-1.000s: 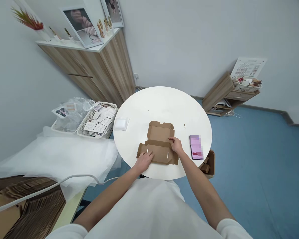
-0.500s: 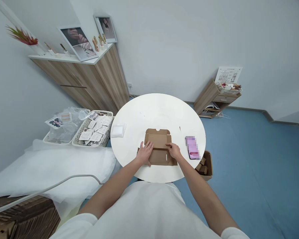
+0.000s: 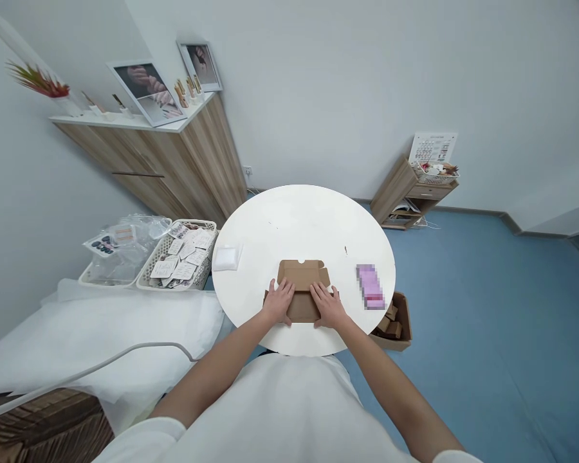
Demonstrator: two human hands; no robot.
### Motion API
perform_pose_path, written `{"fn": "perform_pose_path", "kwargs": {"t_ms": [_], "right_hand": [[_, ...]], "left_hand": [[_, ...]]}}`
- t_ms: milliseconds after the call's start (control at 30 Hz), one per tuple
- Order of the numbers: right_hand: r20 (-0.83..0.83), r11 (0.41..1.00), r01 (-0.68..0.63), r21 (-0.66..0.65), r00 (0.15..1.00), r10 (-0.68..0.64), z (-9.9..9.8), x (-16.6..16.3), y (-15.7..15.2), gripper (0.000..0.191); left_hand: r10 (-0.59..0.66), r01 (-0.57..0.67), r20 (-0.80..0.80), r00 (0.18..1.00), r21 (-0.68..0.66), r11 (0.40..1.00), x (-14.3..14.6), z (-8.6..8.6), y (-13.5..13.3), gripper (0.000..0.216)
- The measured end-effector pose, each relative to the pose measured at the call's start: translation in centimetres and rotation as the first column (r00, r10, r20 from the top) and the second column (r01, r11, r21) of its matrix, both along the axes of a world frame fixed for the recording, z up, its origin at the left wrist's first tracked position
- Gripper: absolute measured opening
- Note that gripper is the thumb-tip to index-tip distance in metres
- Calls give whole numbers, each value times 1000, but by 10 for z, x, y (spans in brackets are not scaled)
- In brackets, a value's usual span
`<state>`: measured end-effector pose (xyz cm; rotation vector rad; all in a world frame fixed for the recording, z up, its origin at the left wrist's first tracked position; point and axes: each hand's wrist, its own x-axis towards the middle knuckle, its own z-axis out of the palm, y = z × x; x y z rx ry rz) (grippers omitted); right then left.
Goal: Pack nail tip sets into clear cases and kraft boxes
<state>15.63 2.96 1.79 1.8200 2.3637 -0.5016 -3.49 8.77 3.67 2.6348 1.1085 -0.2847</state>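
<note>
A flat brown cardboard box blank (image 3: pixel 302 276) lies partly folded near the front of the round white table (image 3: pixel 303 225). My left hand (image 3: pixel 279 300) presses flat on its left side, fingers stretched out. My right hand (image 3: pixel 325 304) lies flat on its right side, fingers spread too. Both side flaps are hidden under my palms. The lid panel with a notch sticks out beyond my fingers.
A phone (image 3: pixel 370 287) lies to the right on the table, a white pad (image 3: pixel 226 256) to the left. An open carton of small boxes (image 3: pixel 394 320) stands on the floor to the right. White baskets (image 3: pixel 183 257) of packets sit left, by a covered bed.
Both hands moved inward onto the box blank. The side flaps that lay spread a second ago are now folded in under my palms, and the blank looks narrower.
</note>
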Motion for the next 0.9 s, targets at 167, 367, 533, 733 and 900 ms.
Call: {"fn": "perform_pose_path", "kwargs": {"t_ms": [167, 367, 533, 733, 900], "right_hand": [[2, 1000, 26, 2, 1000, -26, -8, -1, 1, 122], [-73, 998, 27, -52, 997, -31, -7, -3, 5, 121], [-122, 999, 1, -38, 992, -6, -11, -7, 6, 122], [-207, 998, 36, -60, 977, -48, -14, -11, 5, 125], [-259, 992, 53, -116, 962, -81, -14, -17, 5, 124]], "left_hand": [[315, -322, 145, 938, 28, 946, -22, -2, -16, 112], [829, -732, 240, 506, -389, 560, -66, -24, -40, 76], [868, -660, 275, 413, -566, 494, -69, -28, -45, 48], [841, -641, 397, 367, -548, 538, -64, -21, -42, 30], [846, -583, 418, 330, -614, 531, -51, -13, -45, 28]]}}
